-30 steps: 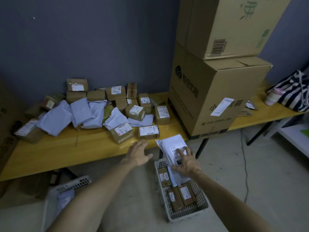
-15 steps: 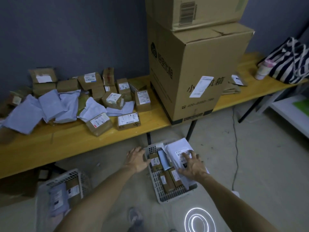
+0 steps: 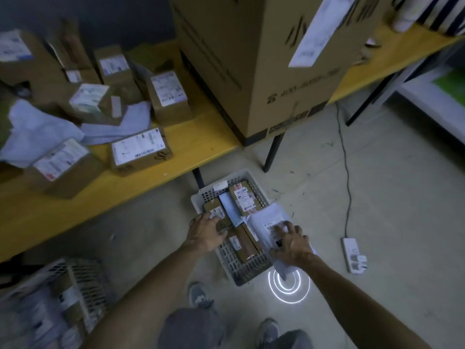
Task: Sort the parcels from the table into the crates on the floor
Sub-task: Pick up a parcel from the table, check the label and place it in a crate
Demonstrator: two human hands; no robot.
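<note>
The white perforated plastic crate (image 3: 227, 255) on the floor, just in front of the yellow wooden tabletop (image 3: 156, 182), already holds several small brown cardboard parcels and a pale blue one. The right hand (image 3: 292, 244) presses a white plastic mailer bag (image 3: 266, 224) down onto the crate's right side, fingers spread over its label. The left hand (image 3: 205, 231) rests with relaxed fingers on a small brown cardboard box (image 3: 216, 215) at the crate's left edge. A second white crate (image 3: 75, 280), further left of the first, also holds parcels. Many boxes and pale mailers remain on the tabletop, so most sorting seems left.
</note>
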